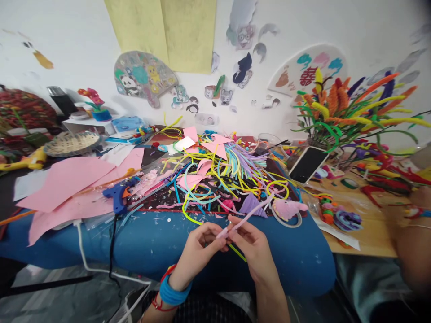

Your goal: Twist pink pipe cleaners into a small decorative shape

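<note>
Between my two hands is a pale pink pipe cleaner [253, 211], its free length slanting up to the right. My left hand [201, 242] pinches its lower end between thumb and fingers. Close beside it, my right hand [251, 244] grips the same pipe cleaner, fingertips nearly meeting the left ones. A yellow-green strand [237, 252] shows below the fingers. Just beyond my hands lie a purple ribbed piece [253, 205] and a fluffy pink shape [288, 208] beside a pale ring.
A heap of pipe cleaners [232, 161] covers the mid-table. A blue glue gun [118, 195] and pink sheets [72, 179] lie left. Right are a phone [308, 165], a bunch of pipe-cleaner flowers [336, 107] and another person's arm [415, 233]. A white cable [82, 246] hangs off the front.
</note>
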A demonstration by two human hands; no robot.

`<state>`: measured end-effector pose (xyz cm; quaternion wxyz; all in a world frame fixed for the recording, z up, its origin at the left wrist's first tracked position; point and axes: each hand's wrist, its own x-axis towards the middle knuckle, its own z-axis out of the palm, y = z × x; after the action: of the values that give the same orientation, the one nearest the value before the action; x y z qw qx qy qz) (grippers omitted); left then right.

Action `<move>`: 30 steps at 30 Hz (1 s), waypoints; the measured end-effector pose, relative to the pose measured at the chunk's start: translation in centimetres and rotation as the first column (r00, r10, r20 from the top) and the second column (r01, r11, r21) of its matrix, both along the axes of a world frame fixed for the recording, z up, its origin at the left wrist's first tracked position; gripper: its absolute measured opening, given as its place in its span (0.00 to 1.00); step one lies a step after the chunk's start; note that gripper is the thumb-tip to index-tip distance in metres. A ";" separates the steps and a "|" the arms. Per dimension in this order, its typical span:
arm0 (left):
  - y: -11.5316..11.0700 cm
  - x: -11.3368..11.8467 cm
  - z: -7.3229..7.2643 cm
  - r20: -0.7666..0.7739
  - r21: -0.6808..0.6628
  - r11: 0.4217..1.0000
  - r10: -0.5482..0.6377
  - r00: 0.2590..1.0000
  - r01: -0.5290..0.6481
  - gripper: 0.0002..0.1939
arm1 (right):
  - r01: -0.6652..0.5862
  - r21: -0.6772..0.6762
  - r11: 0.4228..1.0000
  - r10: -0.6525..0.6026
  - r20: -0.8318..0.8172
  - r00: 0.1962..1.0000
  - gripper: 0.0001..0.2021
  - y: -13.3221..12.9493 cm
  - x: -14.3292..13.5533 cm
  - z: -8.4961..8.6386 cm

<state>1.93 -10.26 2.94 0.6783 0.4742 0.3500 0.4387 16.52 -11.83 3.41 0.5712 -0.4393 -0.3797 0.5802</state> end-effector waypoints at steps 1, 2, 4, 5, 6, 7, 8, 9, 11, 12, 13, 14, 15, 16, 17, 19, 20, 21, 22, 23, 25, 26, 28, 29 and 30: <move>0.0 0.0 0.0 -0.023 0.029 0.999 0.014 1.000 -0.013 0.09 | 0.000 -0.009 1.000 0.001 0.011 1.000 0.14 0.0 0.0 -0.1; 0.1 -0.1 0.0 -0.050 0.058 0.998 0.030 0.998 -0.028 0.10 | -0.002 -0.016 1.000 0.002 0.021 1.000 0.14 0.0 0.1 -0.1; 0.2 -0.1 0.1 -0.115 0.109 0.993 0.067 0.991 -0.055 0.09 | 0.000 -0.023 1.000 0.001 0.034 0.999 0.15 0.0 0.1 -0.2; 0.2 -0.1 0.1 -0.149 0.129 0.989 0.087 0.985 -0.068 0.09 | 0.007 -0.023 1.000 -0.006 0.040 0.999 0.15 0.0 0.0 -0.2; 0.3 -0.1 0.1 -0.181 0.147 0.986 0.104 0.978 -0.077 0.09 | 0.017 -0.020 1.000 -0.016 0.046 0.999 0.16 0.0 -0.1 -0.1; 0.3 -0.1 0.0 -0.208 0.161 0.983 0.116 0.971 -0.083 0.09 | 0.027 -0.016 0.999 -0.026 0.055 0.998 0.15 0.0 -0.1 -0.1; 0.3 -0.1 0.0 -0.229 0.171 0.982 0.123 0.966 -0.085 0.09 | 0.038 -0.012 0.999 -0.037 0.065 0.997 0.15 0.0 -0.2 -0.1; 0.3 -0.1 -0.1 -0.240 0.176 0.981 0.124 0.963 -0.082 0.09 | 0.048 -0.009 0.999 -0.047 0.076 0.996 0.14 0.0 -0.2 0.0; 0.4 0.0 -0.2 -0.219 0.154 0.986 0.099 0.971 -0.066 0.09 | 0.066 -0.010 0.998 -0.064 0.102 0.993 0.14 0.1 -0.3 0.0; 0.4 0.0 -0.2 -0.186 0.125 0.991 0.079 0.979 -0.056 0.09 | 0.075 -0.012 0.997 -0.073 0.112 0.991 0.14 0.1 -0.3 0.1; 0.4 0.1 -0.3 -0.145 0.088 0.995 0.060 0.988 -0.048 0.09 | 0.087 -0.015 0.996 -0.084 0.118 0.989 0.14 0.1 -0.3 0.1; 0.5 0.1 -0.2 -0.103 0.049 0.998 0.047 0.994 -0.042 0.09 | 0.100 -0.018 0.995 -0.097 0.124 0.988 0.14 0.2 -0.3 0.1; 0.6 0.2 -0.2 -0.069 0.010 0.999 0.042 0.997 -0.041 0.10 | 0.113 -0.018 0.993 -0.110 0.129 0.986 0.14 0.2 -0.3 0.1; 0.6 0.3 -0.2 -0.046 -0.021 0.999 0.044 0.998 -0.045 0.10 | 0.123 -0.016 0.992 -0.120 0.132 0.984 0.14 0.2 -0.3 0.1; 0.7 0.3 -0.1 -0.032 -0.046 0.998 0.049 0.998 -0.050 0.11 | 0.129 -0.014 0.992 -0.126 0.136 0.983 0.15 0.2 -0.4 0.1; 0.7 0.4 -0.1 -0.019 -0.078 0.995 0.058 0.998 -0.060 0.11 | 0.120 -0.013 0.993 -0.116 0.151 0.982 0.13 0.3 -0.4 0.1; 0.8 0.4 -0.1 -0.013 -0.088 0.994 0.059 0.998 -0.060 0.12 | 0.111 -0.014 0.994 -0.107 0.157 0.982 0.12 0.3 -0.5 0.1; 0.8 0.3 -0.2 -0.008 -0.093 0.994 0.056 0.998 -0.057 0.12 | 0.108 -0.016 0.994 -0.104 0.164 0.981 0.11 0.3 -0.5 0.0; 0.8 0.3 -0.3 -0.005 -0.094 0.994 0.051 0.999 -0.052 0.12 | 0.110 -0.015 0.994 -0.106 0.171 0.980 0.11 0.3 -0.5 -0.1; 0.8 0.2 -0.4 -0.004 -0.088 0.995 0.047 0.999 -0.047 0.12 | 0.118 -0.012 0.993 -0.114 0.179 0.977 0.10 0.3 -0.4 -0.1; 0.8 0.0 -0.7 -0.014 -0.061 0.997 0.050 0.999 -0.050 0.12 | 0.139 -0.001 0.990 -0.137 0.190 0.972 0.09 0.4 -0.3 -0.2; 0.8 0.0 -0.8 -0.025 -0.046 0.997 0.060 0.998 -0.061 0.12 | 0.143 0.002 0.990 -0.141 0.191 0.971 0.09 0.4 -0.3 -0.2; 0.8 -0.1 -1.0 -0.048 -0.024 0.995 0.095 0.994 -0.096 0.13 | 0.129 -0.008 0.992 -0.126 0.183 0.975 0.09 0.3 -0.3 -0.1; 0.8 0.0 -1.0 -0.059 -0.016 0.993 0.115 0.992 -0.117 0.13 | 0.119 -0.018 0.993 -0.114 0.174 0.978 0.10 0.3 -0.3 -0.1; 0.8 0.0 -1.0 -0.071 -0.010 0.990 0.137 0.988 -0.138 0.14 | 0.110 -0.028 0.994 -0.104 0.167 0.980 0.10 0.2 -0.3 0.0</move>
<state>1.91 -9.47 1.90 0.6373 0.4587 0.4087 0.4651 16.24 -11.64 3.45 0.5598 -0.5162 -0.3906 0.5173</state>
